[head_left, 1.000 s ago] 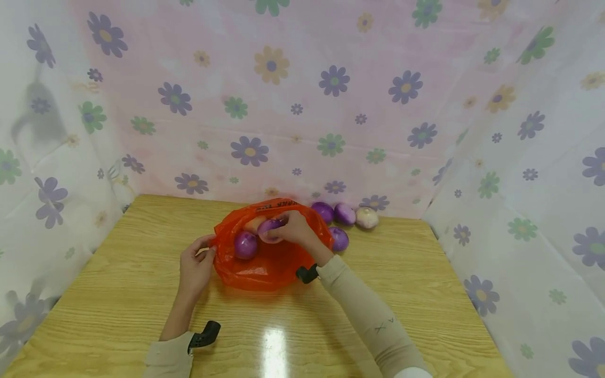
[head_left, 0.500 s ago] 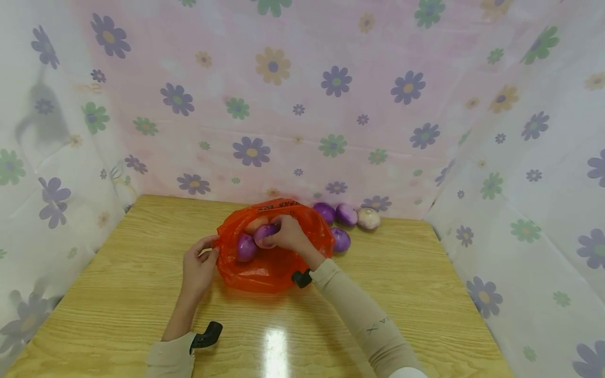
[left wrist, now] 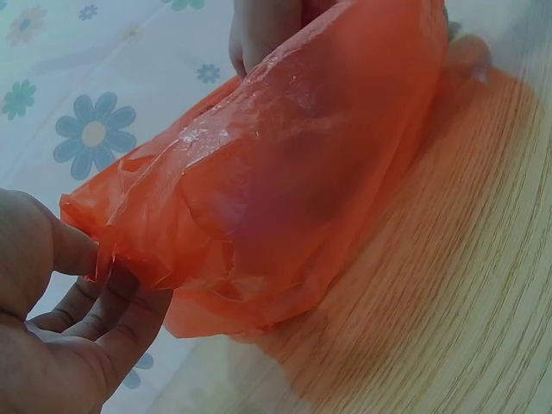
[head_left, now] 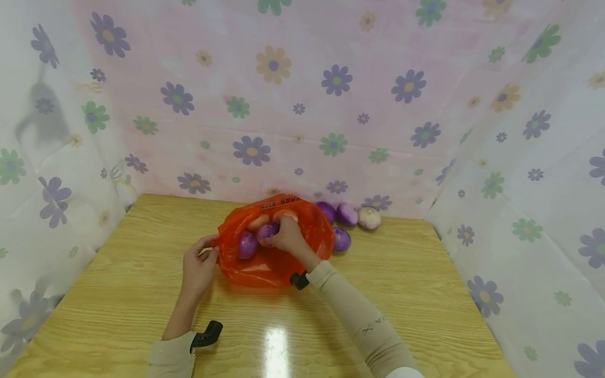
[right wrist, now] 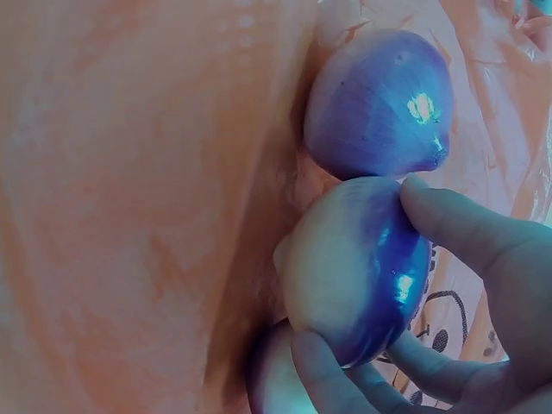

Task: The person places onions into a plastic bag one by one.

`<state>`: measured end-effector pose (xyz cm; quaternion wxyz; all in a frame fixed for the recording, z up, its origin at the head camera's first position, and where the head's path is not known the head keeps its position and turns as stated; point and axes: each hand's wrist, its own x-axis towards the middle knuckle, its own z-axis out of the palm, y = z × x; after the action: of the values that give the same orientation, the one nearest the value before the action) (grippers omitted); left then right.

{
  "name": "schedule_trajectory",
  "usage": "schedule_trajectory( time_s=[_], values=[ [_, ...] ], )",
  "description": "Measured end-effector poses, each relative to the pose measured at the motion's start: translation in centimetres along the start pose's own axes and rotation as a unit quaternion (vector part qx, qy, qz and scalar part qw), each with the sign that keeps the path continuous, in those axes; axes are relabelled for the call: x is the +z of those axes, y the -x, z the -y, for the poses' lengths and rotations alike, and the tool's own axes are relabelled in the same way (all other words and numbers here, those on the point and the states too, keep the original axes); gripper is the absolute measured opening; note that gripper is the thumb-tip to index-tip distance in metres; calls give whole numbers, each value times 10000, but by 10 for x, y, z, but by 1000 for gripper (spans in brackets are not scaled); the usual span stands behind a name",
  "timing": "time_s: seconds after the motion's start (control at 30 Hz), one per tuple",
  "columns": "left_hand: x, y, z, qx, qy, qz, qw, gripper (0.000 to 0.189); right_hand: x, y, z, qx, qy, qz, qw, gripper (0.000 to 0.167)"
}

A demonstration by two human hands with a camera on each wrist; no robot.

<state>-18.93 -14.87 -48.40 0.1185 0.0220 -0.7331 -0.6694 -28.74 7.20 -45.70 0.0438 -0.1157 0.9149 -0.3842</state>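
A red plastic bag [head_left: 264,273] lies open on the table with several onions in it. At its left rim, my left hand [head_left: 198,265] pinches the plastic between thumb and fingers. My right hand [head_left: 289,236] reaches inside and grips a purple onion [right wrist: 358,267], thumb on one side and fingers on the other. Touching or very near it is another purple onion [right wrist: 379,103]; part of one more onion [right wrist: 280,384] shows below. The left wrist view shows the bag's outer side [left wrist: 285,190], where the contents are only dark shapes through the plastic.
Right of the bag, on the wooden table [head_left: 402,278], are purple onions [head_left: 347,214] and a whitish onion [head_left: 369,218] along the back. Another purple onion [head_left: 341,239] sits against the bag's right side. A flowered curtain [head_left: 302,131] encloses the back and sides.
The right hand has lowered the onion into the bag, beside the onion at left. An onion behind the hand now shows more. The left hand keeps its hold on the rim.
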Motion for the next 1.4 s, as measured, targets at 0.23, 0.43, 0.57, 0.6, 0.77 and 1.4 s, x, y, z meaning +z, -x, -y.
schedule_trajectory(
  time_s=[0.23, 0.43, 0.57, 0.6, 0.77, 1.4],
  values=[
    [-1, 0, 1, -50, 12, -12, 10000, 29, -1, 4, -2, -182, 29, 19, 9998, 73],
    [-4, 0, 1, -61, 23, -57, 10000, 30, -14, 16, 4, -150, -598, 286, 9977, 62],
    [-5, 0, 1, -65, -57, -100, 9999, 30, -27, 27, 4, -324, -998, 172, 9943, 55],
    [-5, 0, 1, -70, -80, -110, 9999, 30, -29, 30, 3, -395, -1068, 86, 9935, 52],
    [-7, -2, 1, -81, -162, -156, 9997, 30, -40, 43, -9, -750, -1523, -519, 9841, 41],
    [-10, -1, 3, -42, -275, -308, 9991, 30, -78, 74, -96, -827, -2593, -2724, 9229, 22]
  ],
)
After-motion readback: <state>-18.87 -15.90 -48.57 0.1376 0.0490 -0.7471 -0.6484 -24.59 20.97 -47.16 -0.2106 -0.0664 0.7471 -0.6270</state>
